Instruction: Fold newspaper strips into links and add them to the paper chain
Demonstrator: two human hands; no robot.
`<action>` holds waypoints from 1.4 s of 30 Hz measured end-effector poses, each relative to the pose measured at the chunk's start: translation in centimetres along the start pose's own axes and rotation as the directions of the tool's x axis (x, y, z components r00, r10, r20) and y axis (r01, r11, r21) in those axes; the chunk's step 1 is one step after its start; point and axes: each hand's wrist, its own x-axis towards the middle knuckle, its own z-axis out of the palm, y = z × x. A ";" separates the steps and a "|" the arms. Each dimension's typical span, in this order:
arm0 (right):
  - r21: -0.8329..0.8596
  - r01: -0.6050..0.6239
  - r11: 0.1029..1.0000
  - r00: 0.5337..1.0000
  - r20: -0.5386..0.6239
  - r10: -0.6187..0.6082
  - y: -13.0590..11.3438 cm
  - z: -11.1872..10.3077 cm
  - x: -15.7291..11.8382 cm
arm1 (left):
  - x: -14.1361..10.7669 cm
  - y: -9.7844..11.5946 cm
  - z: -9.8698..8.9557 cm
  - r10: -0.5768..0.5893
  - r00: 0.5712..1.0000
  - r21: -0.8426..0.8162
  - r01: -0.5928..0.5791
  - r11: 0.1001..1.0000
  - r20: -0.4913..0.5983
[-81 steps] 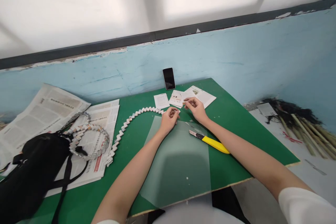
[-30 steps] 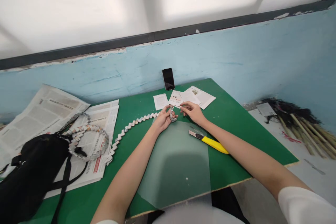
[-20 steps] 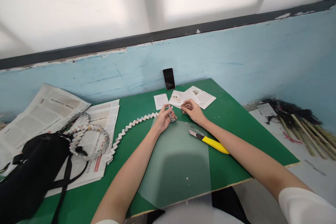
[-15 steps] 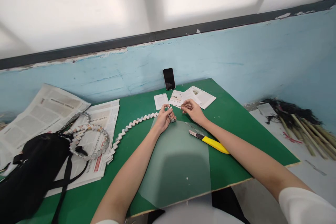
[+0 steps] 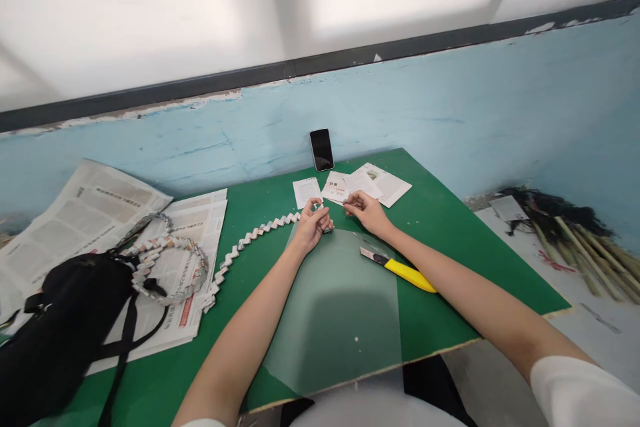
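Observation:
A zigzag chain of folded paper runs across the green table to my left hand, whose fingers are closed on its end. Just to the right, my right hand is pinched above the table, a small gap from the left. Whatever its fingertips hold is too small to make out. Below the right hand lies a yellow utility knife, partly beside my forearm. Paper pieces and a small white sheet lie behind both hands. A clear sheet covers the table in front of me.
A black phone leans on the blue wall. At the left are newspapers, a coiled paper chain and a black bag with straps. Bamboo sticks lie on the floor at the right, beyond the table's edge.
My right hand has shifted very slightly to the left. The chain end in my left hand has turned a little and shows less below the fingers.

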 end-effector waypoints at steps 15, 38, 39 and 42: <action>-0.060 0.003 0.998 1.000 0.031 -0.001 0.1 0.0 -0.1 | -0.1 0.1 0.5 0.011 1.000 -0.003 -0.011 1.000 -0.018; -0.104 0.015 0.994 0.999 0.045 -0.010 0.3 -0.1 -0.1 | 0.1 -0.1 0.7 0.033 0.996 -0.020 -0.035 0.999 -0.079; -0.101 0.014 0.995 0.999 0.046 -0.009 0.3 -0.1 -0.1 | 0.1 -0.1 0.6 0.034 0.996 -0.024 -0.036 0.999 -0.081; -0.101 0.011 0.995 0.999 0.048 -0.007 0.2 -0.1 -0.1 | 0.2 -0.3 0.4 0.047 0.995 -0.043 -0.050 0.998 -0.083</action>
